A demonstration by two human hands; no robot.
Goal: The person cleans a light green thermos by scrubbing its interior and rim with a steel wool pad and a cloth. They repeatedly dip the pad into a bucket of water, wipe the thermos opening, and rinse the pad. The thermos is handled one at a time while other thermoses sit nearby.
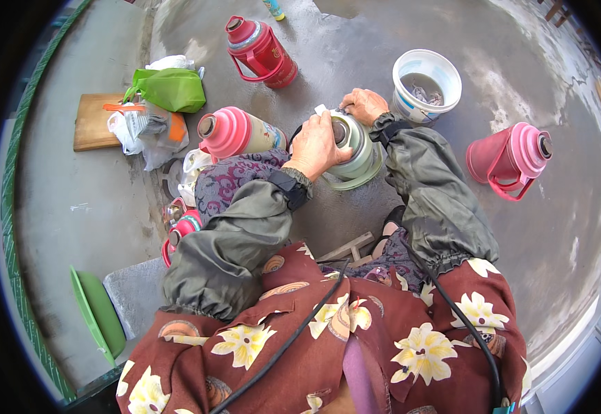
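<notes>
A pale green thermos flask (361, 162) stands on the wet floor in front of me, its round lid facing up. My left hand (317, 146) is wrapped round the near left side of its top, thumb by the lid. At the flask's far side is my right hand (364, 105), fingers curled in; what they grip is hidden. A bit of white material (322, 110) shows beyond my left fingertips; I cannot tell whether it is a cloth. Left of the flask, close to my left hand, a pink-topped cream thermos (264, 134) leans over.
Red thermoses stand far off (281, 65) and at right (500, 155); another (188, 224) is beside my left knee. A white bucket (450, 90) of murky water stands beyond my right hand. Bags (169, 88) and a wooden board (93, 123) lie left, a green basin (97, 310) lower left.
</notes>
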